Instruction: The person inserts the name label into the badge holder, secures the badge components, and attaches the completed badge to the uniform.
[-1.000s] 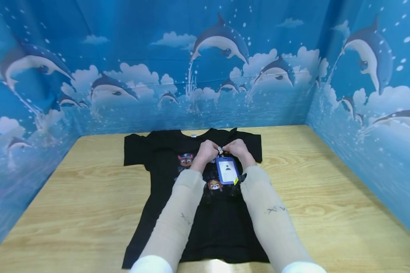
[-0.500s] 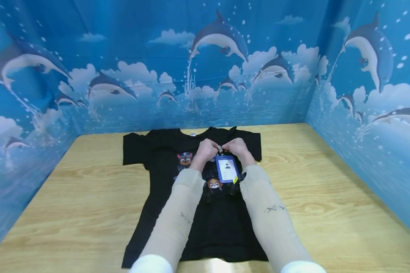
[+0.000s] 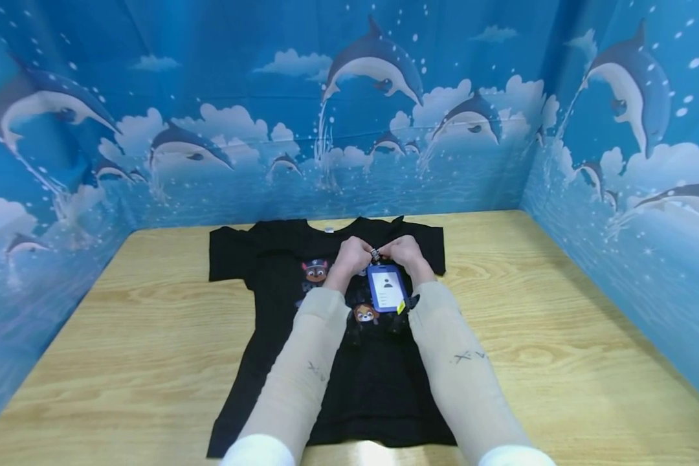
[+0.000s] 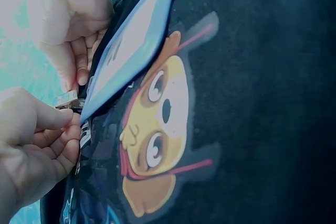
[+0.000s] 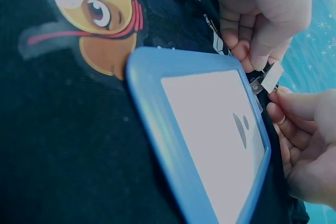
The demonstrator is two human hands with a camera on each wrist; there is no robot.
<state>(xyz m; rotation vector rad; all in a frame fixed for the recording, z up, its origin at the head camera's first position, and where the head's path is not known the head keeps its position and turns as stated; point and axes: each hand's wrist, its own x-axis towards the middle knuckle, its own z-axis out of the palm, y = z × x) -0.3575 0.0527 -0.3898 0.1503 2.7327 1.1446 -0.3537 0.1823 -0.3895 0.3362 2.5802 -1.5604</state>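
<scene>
A black T-shirt with cartoon dogs printed on its chest lies spread out flat. On the chest print rests a blue-framed ID badge with a white card inside. At the badge's top is a small silver metal clip. My left hand pinches the clip from the left with thumb and curled fingers. From the other side my right hand pinches it too, its thumb and fingertips at the metal edge. In the left wrist view, the clip sits between both hands' fingertips; fingers partly hide where it meets the fabric.
The shirt lies on a wood-grain table. A blue curtain printed with dolphins stands behind the table and along both sides. A small yellow tag shows by the badge's lower right corner, near the right cuff.
The whole head view has shifted slightly upward. Both hands stay at the clip, which has tilted a little, and the badge lies in the same place on the shirt.
</scene>
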